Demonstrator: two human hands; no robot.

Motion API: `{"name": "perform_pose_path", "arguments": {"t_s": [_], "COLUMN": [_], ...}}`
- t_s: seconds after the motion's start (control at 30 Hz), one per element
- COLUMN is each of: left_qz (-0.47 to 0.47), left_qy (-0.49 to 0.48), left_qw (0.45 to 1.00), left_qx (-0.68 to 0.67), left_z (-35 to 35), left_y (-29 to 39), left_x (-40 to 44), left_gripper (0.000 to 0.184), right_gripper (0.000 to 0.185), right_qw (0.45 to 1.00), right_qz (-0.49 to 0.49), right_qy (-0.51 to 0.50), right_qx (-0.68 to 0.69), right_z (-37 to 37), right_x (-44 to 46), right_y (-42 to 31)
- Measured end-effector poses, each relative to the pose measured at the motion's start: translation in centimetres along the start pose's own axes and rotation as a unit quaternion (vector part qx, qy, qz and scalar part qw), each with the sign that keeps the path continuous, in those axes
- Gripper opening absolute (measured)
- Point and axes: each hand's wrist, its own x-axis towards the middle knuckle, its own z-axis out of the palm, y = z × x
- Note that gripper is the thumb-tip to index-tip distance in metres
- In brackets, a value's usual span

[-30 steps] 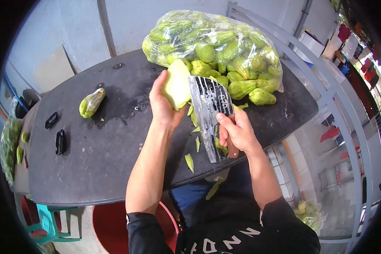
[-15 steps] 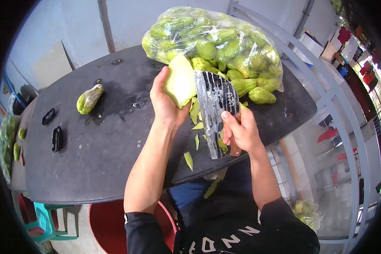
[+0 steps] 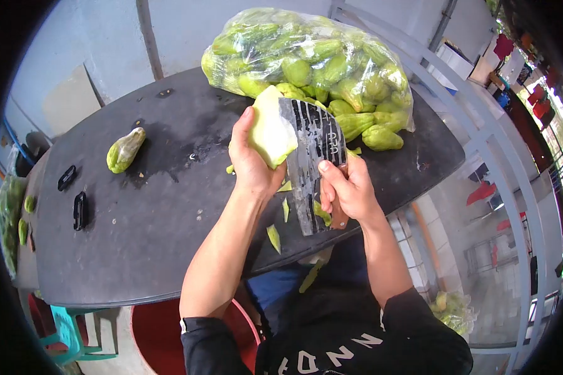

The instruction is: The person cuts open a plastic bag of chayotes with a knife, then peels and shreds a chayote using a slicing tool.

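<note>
My left hand [image 3: 253, 159] is wrapped round a pale, peeled chayote [image 3: 271, 128], held up over the dark table [image 3: 144, 250]. In my right hand [image 3: 350, 190] is a wide-bladed knife [image 3: 309, 147] with a wooden handle, my thumb resting against the blade. The blade's upper end overlaps the right side of the chayote. Green peel strips [image 3: 273, 238] lie on the table below the hands. Just beyond them sits a clear plastic bag [image 3: 313, 56] full of green chayotes, some spilling from its opening.
A single chayote [image 3: 126, 150] lies at the left of the table, near two black objects [image 3: 80, 210]. Below the table edge stand a red tub [image 3: 169, 331] and a teal stool [image 3: 69, 331]. A grey metal railing [image 3: 500, 137] runs along the right.
The chayote has turned slightly in my left hand. The knife moved a little right, then back left, and its blade now overlaps the chayote. The view has shifted slightly.
</note>
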Motion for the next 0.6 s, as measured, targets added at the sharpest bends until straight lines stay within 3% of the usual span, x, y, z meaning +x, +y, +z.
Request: {"name": "perform_pose_path", "arguments": {"t_s": [0.23, 0.3, 0.6], "left_qz": [-0.028, -0.11, -0.131], "left_qy": [-0.006, -0.092, -0.059], "left_qw": [0.999, 0.99, 0.989], "left_qx": [0.046, -0.008, 0.015], "left_z": [0.6, 0.5, 1.0], "left_y": [-0.6, 0.3, 0.4], "left_x": [-0.8, -0.7, -0.2], "left_gripper": [0.049, 0.042, 0.044], "right_gripper": [0.02, 0.02, 0.015], "right_qw": [1.0, 1.0, 0.999], "right_qz": [-0.014, -0.014, 0.01], "right_qy": [0.006, 0.008, -0.011], "right_qx": [0.021, 0.012, 0.035], "right_z": [0.1, -0.2, -0.7], "right_x": [0.5, 0.6, 0.7], "right_y": [-0.7, -1.0, -0.8]}}
